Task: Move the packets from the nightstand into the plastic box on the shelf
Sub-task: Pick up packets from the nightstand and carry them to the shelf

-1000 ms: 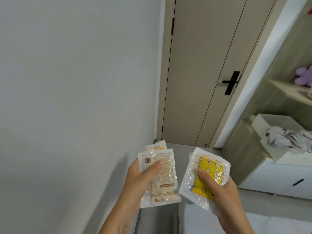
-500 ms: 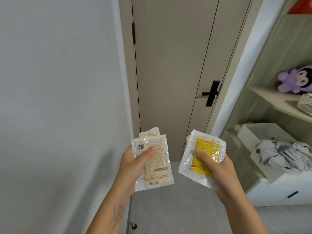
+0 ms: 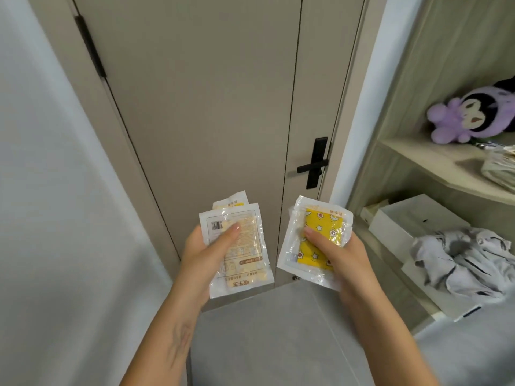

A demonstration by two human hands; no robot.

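Right, I see both hands raised in front of the door (image 3: 200,112), each one carrying packets. My left hand (image 3: 204,256) is clamped on a pale packet (image 3: 237,249), thumb pressed across its printed face, barcode at the upper left corner; a second packet (image 3: 231,201) peeks out from behind its top edge, so that hand grips at least two (I cannot tell whether more are stacked behind). My right hand (image 3: 338,256) is closed on a yellow packet (image 3: 315,240) with stars printed on it, thumb laid over the yellow panel, fingers wrapped behind. A clear edge shows behind that packet on its left side, which may be another one, though I cannot be sure.

Both sets of packets sit low against the door, the pale ones left of its black handle (image 3: 313,164) and below it, the yellow one almost directly under it. The two sets are near each other but not touching.

To the right of the door stands the shelf (image 3: 434,160). A purple plush toy (image 3: 471,115) lies on its upper board. Lower down, also right of the door, a white box (image 3: 404,215) sits with crumpled grey cloth (image 3: 468,263) spilling beside it. Grey floor (image 3: 264,330) runs from the door's foot toward me.
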